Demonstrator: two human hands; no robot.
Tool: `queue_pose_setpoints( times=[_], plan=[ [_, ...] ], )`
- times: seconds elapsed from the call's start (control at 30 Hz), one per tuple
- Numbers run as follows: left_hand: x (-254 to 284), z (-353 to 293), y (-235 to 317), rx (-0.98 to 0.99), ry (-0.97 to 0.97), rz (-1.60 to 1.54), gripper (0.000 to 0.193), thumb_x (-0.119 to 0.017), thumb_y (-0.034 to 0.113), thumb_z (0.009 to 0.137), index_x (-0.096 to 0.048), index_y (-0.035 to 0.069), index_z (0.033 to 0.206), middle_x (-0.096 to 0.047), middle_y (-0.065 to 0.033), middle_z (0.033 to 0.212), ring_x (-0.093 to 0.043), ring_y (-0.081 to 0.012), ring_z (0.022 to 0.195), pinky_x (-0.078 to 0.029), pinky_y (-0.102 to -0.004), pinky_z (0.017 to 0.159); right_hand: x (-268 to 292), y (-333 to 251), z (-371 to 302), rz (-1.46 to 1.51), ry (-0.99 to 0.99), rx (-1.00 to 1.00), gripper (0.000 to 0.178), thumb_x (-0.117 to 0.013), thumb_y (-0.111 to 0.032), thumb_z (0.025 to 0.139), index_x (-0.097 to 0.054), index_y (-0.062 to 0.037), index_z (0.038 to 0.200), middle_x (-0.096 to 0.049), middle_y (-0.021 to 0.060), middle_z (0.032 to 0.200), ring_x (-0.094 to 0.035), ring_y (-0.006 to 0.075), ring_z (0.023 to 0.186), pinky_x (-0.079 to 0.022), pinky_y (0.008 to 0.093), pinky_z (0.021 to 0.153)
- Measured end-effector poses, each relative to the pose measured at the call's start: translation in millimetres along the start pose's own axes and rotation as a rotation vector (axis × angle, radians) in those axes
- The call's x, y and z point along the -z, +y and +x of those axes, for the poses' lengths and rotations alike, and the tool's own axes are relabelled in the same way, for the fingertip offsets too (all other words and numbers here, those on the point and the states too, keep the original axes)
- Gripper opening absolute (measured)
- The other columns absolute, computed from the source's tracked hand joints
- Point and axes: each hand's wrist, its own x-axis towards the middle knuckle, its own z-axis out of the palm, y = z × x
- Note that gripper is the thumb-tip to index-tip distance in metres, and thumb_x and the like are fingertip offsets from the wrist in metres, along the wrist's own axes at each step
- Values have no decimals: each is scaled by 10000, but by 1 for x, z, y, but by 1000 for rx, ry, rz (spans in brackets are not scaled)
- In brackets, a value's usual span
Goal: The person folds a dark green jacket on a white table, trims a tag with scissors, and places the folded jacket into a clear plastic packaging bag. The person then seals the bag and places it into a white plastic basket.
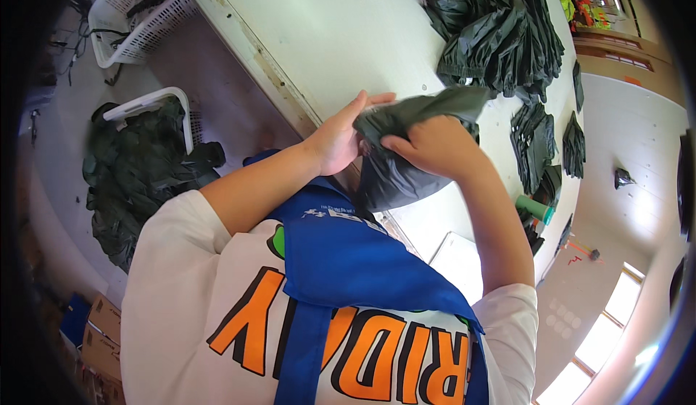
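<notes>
A dark green, thin and shiny fabric piece [417, 184] hangs in folds in front of my chest, at the near edge of the white table. My right hand [438, 147] is closed on its upper part, the fingers tucked into the folds and the thumb pointing left. At the piece's left edge is my left hand [341, 137], its thumb raised and its fingers partly hidden behind the fabric; it holds that edge. The upper corner of the piece sticks out to the right, above my right hand.
The white table [326, 35] has a worn wooden edge. A large pile of dark fabric pieces [500, 35] lies at its far right, with smaller stacks [533, 144] and a green cylinder [535, 209] nearer. White plastic baskets [156, 39] and a dark fabric heap [134, 173] stand at left.
</notes>
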Motion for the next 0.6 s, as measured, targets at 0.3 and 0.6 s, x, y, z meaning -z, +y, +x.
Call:
queue_pose_setpoints(
  times=[0.3, 0.6],
  plan=[
    [60, -9, 27, -224, 587, 722, 379, -526, 393, 927, -552, 112, 1181, -589, -65, 1087, -540, -221, 999, -426, -338, 865, -19, -9, 25, 392, 767, 228, 264, -664, -214, 827, -647, -13, 998, -619, 187, 1092, -580, 334, 1010, -450, 414, 878],
    [-4, 20, 62, -449, 455, 1968, 212, -632, 182, 796, -548, 51, 940, -618, -129, 831, -614, -326, 728, -488, -423, 635, -105, 20, 63, 507, 1044, -108, 492, -556, -152, 900, -420, 37, 1333, -405, 221, 1378, -396, 390, 1268, -341, 438, 1035]
  ],
)
